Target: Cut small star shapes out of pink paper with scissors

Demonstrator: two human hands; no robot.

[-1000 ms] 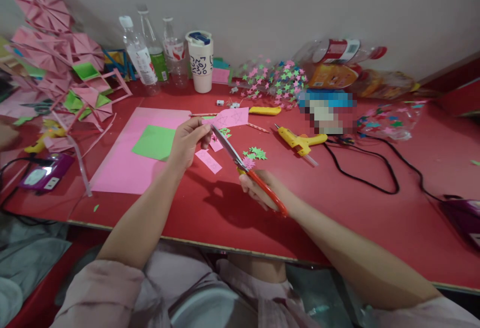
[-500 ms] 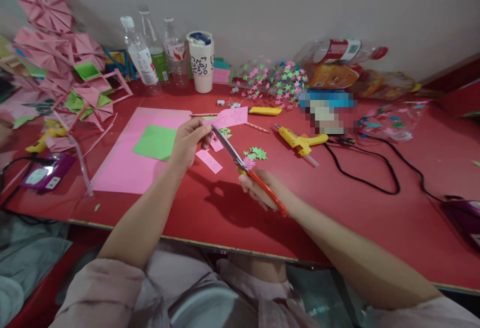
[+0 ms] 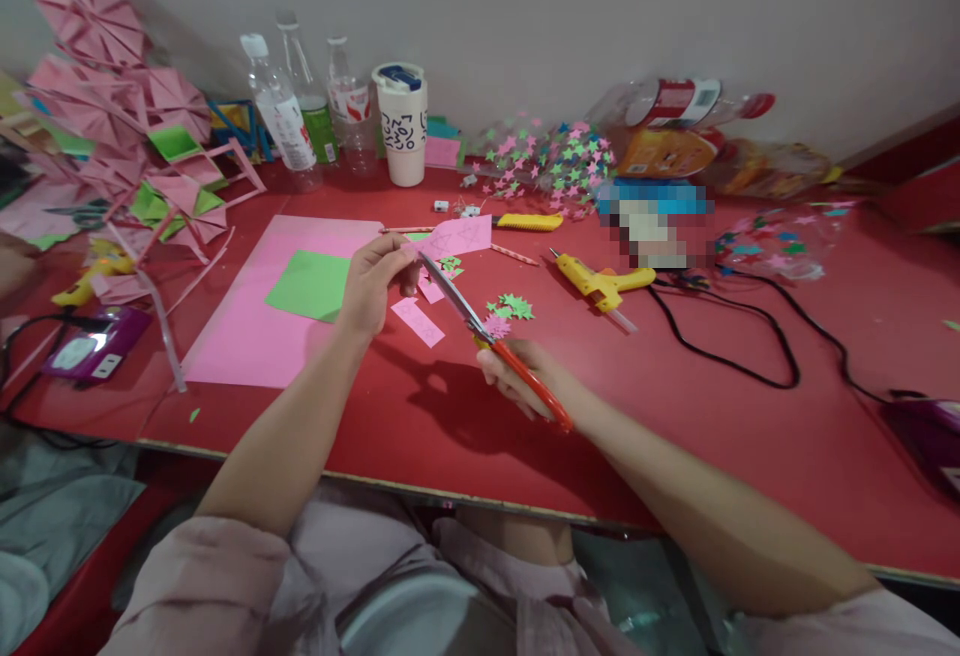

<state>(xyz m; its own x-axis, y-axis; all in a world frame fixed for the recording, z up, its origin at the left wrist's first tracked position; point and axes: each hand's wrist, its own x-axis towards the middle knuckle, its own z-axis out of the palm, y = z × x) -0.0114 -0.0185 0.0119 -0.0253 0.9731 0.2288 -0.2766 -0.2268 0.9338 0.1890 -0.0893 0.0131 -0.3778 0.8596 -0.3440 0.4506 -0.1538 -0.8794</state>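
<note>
A person sits at a red counter (image 3: 465, 426), both bare forearms reaching forward over it. The left hand (image 3: 373, 281) pinches a small pink paper piece (image 3: 459, 236) between thumb and fingers, its grip closed on the paper's near corner, holding it raised just above the counter. The right hand (image 3: 517, 381) has its grip wrapped around the red handles of a pair of scissors (image 3: 487, 336). The blades point up and to the left and meet the lower edge of the pink paper piece.

Just under the blades lie small pink paper offcuts (image 3: 418, 321) and a little heap of green and pink cut-out stars (image 3: 510, 309). To the left, a large pink sheet (image 3: 247, 336) lies flat with a green square (image 3: 309, 284) on top of it. To the right of the scissors a yellow glue gun (image 3: 600, 281) rests on the counter, its black cord (image 3: 720, 351) looping away. A yellow utility knife (image 3: 529, 222) lies beyond the paper. Along the back wall stand clear plastic bottles (image 3: 279, 111) and a white tumbler (image 3: 403, 126), beside a pile of paper stars (image 3: 551, 161). Folded pink paper fans (image 3: 90, 56) crowd the far left.
</note>
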